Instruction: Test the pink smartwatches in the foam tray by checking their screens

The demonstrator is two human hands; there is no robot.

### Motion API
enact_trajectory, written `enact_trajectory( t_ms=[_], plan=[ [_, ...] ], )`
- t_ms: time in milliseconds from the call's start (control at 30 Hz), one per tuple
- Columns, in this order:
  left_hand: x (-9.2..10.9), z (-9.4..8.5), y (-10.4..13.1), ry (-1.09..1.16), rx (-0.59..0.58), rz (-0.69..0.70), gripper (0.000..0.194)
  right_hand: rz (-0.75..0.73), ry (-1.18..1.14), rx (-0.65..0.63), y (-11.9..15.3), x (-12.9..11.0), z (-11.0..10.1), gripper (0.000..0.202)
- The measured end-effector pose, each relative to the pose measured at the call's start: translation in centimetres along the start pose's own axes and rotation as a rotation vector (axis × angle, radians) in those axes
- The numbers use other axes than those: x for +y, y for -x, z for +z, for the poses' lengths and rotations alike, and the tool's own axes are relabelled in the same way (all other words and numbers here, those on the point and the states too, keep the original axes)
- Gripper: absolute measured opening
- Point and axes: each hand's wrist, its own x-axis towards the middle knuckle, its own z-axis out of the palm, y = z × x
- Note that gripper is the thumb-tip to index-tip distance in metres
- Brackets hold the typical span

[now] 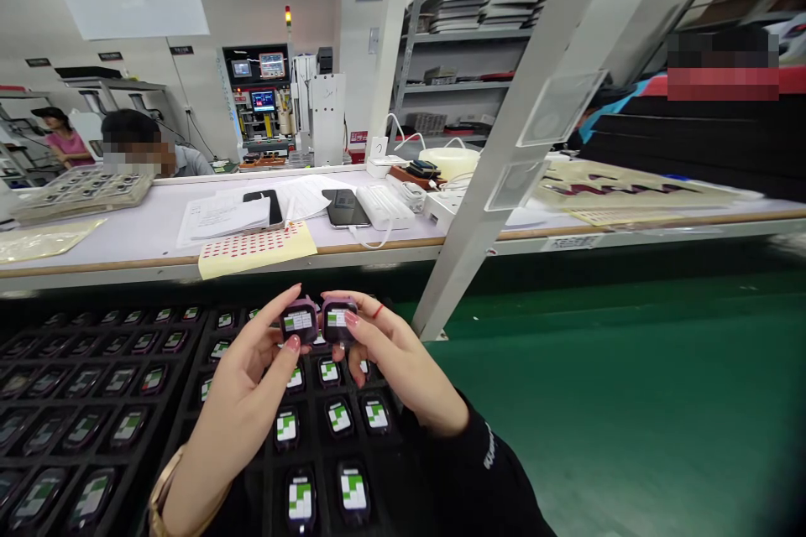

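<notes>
Black sleeve (494, 478) — left fingers (280, 365), right fingers (376, 341) closed around a purple-rimmed watch (298, 320) apiece, screens (333, 319) white-green.

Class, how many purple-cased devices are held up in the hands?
2: one device in the left hand, another device in the right hand. Any more behind them would be hidden.

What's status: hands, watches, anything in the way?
Left hand holding purple watch; right hand holding second watch. Both side by side above black tray. Possible obstacle: white post beyond right hand.
</notes>
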Motion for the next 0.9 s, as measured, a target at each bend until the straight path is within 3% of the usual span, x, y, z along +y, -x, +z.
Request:
enact_trajectory(
  t_ms=[500, 667, 900],
  plan=[
    [-0.66, 0.26, -0.26, -0.047, 0.030, 0.016, 0.048, -0.010, -0.061, -0.089, 0.03, 0.27, -0.53, 0.039],
    [-0.65, 0.31, -0.30, -0.062, 0.034, 0.006, 0.049, -0.017, -0.067, -0.194, 0.08, 0.01, -0.59, 0.048],
    [-0.83, 0.32, -0.36, -0.048, 0.041, 0.007, 0.050, -0.010, -0.029, -0.197, 0.21, -0.18, -0.46, 0.051]
  ],
)
